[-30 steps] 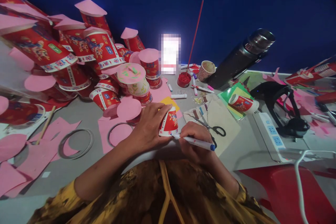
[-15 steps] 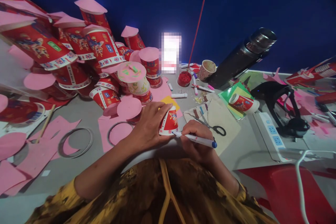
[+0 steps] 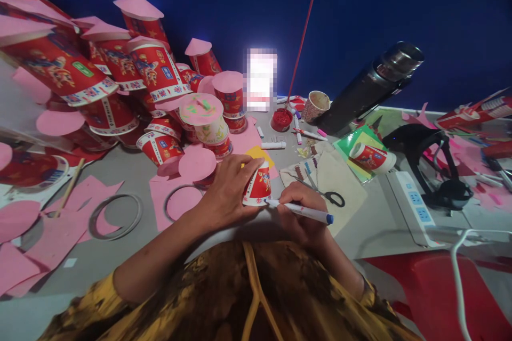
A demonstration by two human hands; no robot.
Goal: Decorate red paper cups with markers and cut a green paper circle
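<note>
My left hand (image 3: 228, 194) is wrapped round the left side of a red and white paper cup (image 3: 260, 186), which is upside down with its white rim low. A white marker with a blue end (image 3: 307, 212) is pinched in my right hand (image 3: 302, 213); its tip meets the cup's rim at the lower right, where small pink and blue marks show. Behind the cup lies an orange paper piece (image 3: 262, 155). Black-handled scissors (image 3: 334, 199) rest on a beige cloth (image 3: 344, 186) to the right of my right hand.
Red cups with pink paper tops (image 3: 160, 74) pile up at left, near grey tape rings (image 3: 116, 217). Behind are a lit phone (image 3: 261, 80), a red pot (image 3: 281, 119) and loose markers. A black flask (image 3: 360, 90) and white power strip (image 3: 416, 208) are at right.
The marker and my right hand have shifted slightly to the right, and the marker's tip is further right along the cup's rim. My left hand has barely moved.
</note>
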